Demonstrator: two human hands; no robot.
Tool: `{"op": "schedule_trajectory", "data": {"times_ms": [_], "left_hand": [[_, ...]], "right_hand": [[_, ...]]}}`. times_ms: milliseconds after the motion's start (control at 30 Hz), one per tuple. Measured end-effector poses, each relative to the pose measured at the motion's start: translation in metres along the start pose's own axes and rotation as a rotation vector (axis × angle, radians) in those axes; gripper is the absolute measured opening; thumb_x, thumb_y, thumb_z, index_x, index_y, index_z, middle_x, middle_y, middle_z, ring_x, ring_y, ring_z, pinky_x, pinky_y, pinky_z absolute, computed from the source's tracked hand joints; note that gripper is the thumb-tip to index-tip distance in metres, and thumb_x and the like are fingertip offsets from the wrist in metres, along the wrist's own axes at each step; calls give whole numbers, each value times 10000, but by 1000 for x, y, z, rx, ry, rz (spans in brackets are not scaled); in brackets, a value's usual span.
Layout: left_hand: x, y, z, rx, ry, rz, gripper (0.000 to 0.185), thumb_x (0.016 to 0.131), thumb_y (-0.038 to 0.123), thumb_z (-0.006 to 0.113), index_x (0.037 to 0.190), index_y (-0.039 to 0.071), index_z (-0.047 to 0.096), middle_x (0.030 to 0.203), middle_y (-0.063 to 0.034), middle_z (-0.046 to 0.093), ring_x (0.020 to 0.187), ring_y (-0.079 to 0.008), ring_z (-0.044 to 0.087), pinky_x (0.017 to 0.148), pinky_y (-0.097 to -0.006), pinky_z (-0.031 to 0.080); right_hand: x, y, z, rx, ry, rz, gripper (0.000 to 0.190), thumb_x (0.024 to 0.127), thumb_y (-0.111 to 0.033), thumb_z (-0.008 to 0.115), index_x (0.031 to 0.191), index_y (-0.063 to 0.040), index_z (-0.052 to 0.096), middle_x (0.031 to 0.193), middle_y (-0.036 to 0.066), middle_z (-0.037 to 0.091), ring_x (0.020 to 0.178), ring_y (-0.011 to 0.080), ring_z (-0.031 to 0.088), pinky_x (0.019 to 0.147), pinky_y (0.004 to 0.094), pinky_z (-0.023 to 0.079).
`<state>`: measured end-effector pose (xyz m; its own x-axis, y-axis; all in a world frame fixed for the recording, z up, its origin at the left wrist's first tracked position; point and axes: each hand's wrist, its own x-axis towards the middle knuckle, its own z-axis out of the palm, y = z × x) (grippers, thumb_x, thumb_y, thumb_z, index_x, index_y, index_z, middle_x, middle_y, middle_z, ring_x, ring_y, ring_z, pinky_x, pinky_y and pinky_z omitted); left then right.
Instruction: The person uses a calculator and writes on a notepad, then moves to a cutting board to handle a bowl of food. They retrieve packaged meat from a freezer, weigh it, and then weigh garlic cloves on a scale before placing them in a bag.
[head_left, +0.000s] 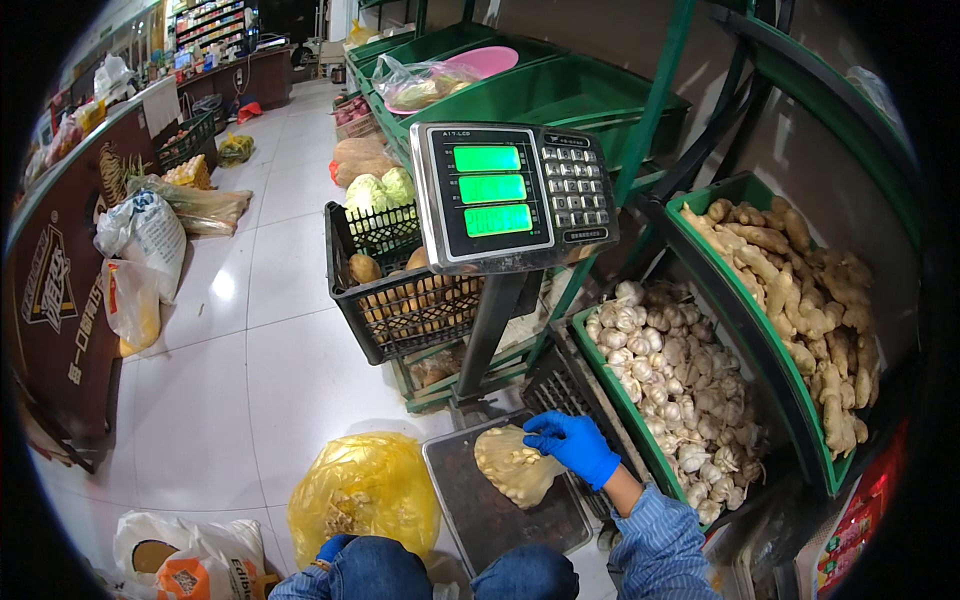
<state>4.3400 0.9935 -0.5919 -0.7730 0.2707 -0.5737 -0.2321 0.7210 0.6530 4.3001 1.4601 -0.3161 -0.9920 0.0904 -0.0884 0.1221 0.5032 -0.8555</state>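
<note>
My right hand (566, 444), in a blue glove, touches the upper right side of a pale, lumpy, flattish piece (517, 465) with its fingertips; I cannot tell whether the fingers grip it. The piece lies on the dark platform (480, 517) of a floor scale. Above the platform, the scale's display head (517, 195) has three lit green screens and a keypad. Lower left, my left hand (334, 547), also blue-gloved, is mostly hidden behind my knee at the edge of a yellow plastic bag (367, 480). Small pale bits (349, 514) show in the bag.
Right of the scale stand green trays of garlic bulbs (652, 352) and ginger (795, 277). A black crate (405, 300) of potatoes is behind the platform, near the scale's post (487, 337). A white printed sack (195, 555) lies lower left. Filled bags (150, 240) stand by the brown counter.
</note>
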Motion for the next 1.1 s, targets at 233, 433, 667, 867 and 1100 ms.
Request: {"op": "schedule_trajectory", "data": {"times_ms": [233,433,667,867,1100], "left_hand": [[2,4,0,2,-11,2,343,839,233,659,1134,61,637,1059,-149,664,1000,-272,624,861,-376,491],[2,1,-1,-9,2,1,328,842,227,651,1125,62,644,1057,-149,665,997,-275,626,860,-378,491],[7,6,5,-12,-8,14,312,845,221,642,1114,63,652,1055,-149,666,993,-280,627,859,-381,490],[4,-2,-1,-27,18,7,299,849,215,634,1105,64,659,1053,-150,667,989,-284,629,858,-383,490],[-3,20,0,12,0,10,301,859,242,556,1076,70,675,1066,-164,655,990,-332,615,876,-416,473]], "right_hand": [[6,4,-3,40,18,41,253,813,-173,720,1022,-41,665,811,59,683,719,95,631,663,243,514],[4,16,7,26,8,76,257,814,-170,718,1028,-39,663,807,62,684,707,102,632,654,253,518],[2,87,34,38,-185,157,285,831,-221,691,1073,-82,632,844,103,670,740,166,636,674,294,508],[27,17,-18,-667,-217,-381,351,803,-259,615,1111,-100,558,1053,182,616,939,363,598,822,418,484],[112,-141,-117,-712,766,-841,112,679,91,491,687,-15,525,1291,103,535,1191,354,445,964,391,399]]}}
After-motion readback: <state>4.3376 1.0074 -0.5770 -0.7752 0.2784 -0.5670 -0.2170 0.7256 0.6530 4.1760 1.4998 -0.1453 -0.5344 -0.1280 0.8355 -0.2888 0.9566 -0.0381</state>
